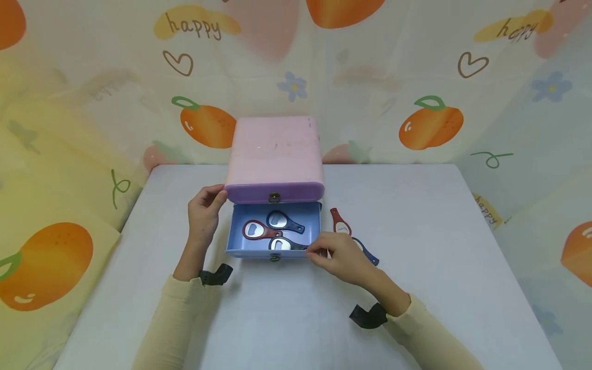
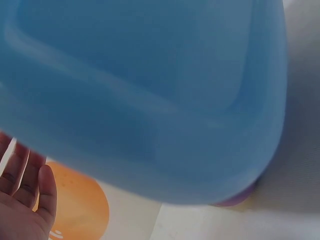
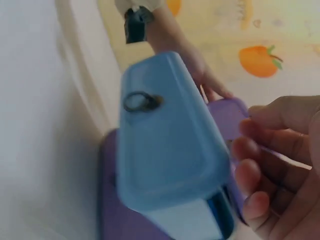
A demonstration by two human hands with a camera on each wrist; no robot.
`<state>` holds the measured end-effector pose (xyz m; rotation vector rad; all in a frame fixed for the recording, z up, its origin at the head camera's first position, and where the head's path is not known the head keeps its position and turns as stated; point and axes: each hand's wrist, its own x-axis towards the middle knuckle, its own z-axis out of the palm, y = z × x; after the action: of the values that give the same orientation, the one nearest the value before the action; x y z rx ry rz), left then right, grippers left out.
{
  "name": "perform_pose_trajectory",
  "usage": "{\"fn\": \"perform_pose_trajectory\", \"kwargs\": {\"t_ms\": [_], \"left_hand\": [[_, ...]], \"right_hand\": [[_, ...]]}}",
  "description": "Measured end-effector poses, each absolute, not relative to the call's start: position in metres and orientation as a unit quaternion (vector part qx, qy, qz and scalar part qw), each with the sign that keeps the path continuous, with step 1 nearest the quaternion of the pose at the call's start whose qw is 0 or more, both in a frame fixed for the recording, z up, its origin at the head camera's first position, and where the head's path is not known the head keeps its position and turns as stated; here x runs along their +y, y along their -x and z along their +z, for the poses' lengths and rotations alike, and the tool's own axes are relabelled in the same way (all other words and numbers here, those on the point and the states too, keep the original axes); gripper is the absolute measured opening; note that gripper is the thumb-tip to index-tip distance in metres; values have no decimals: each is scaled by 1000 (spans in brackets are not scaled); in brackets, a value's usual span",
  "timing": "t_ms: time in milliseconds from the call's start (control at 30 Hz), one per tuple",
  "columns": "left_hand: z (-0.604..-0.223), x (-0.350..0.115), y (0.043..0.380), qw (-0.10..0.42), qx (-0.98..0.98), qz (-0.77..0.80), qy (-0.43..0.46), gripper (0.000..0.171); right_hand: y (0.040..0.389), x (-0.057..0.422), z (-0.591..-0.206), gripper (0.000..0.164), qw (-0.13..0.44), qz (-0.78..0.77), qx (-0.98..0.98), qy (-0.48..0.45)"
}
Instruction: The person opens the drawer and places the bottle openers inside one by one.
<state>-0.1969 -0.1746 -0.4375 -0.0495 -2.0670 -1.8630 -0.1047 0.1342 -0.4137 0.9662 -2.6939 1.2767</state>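
From the head view, we see the left hand at the front left corner of the pink box, its thumb and fingertips touching the edge without wrapping round it. The blue drawer juts out below the box's front and holds three openers: a red one, a blue one and a black one. Our right hand is at the drawer's front right corner, thumb and forefinger brought close together by the black one's handle end; we cannot tell whether they pinch it. Just beyond that hand, a second red opener and a second blue opener lie on the table, partly hidden by it.

In the left wrist view, the drawer fills most of the picture; we see the left fingers loosely extended, some tips hidden behind it.

In the right wrist view, we find thumb and forefinger tips nearly meeting, the other fingers curled, beside the drawer front with its ring; we make out no opener between them.
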Motion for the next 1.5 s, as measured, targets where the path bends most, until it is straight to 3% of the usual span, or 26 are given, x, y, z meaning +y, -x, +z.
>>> {"fn": "perform_pose_trajectory", "kwargs": {"t_ms": [167,267,367,700,900,1100,1333,1500], "left_hand": [[-437,-174,196,179,-728,-662,15,10],[-437,-174,196,183,-726,-663,13,9],[-438,-174,195,183,-724,-665,17,10],[-439,-173,195,176,-730,-660,11,7],[-439,-173,195,177,-735,-655,12,15],[-439,-172,195,176,-739,-650,14,20],[-439,-173,195,177,-738,-651,13,20],[-438,-173,196,176,-735,-655,11,12]], "right_hand": [[84,122,-435,10,-89,481,-831,-267],[75,107,-449,18,-168,521,-812,-204],[71,94,-462,25,-209,564,-786,-141],[74,63,-497,35,-233,745,-625,9],[73,46,-500,27,-225,826,-510,78],[72,38,-496,9,-228,840,-486,84],[78,37,-496,39,-204,819,-533,51],[82,37,-497,35,-171,805,-567,23]]}}
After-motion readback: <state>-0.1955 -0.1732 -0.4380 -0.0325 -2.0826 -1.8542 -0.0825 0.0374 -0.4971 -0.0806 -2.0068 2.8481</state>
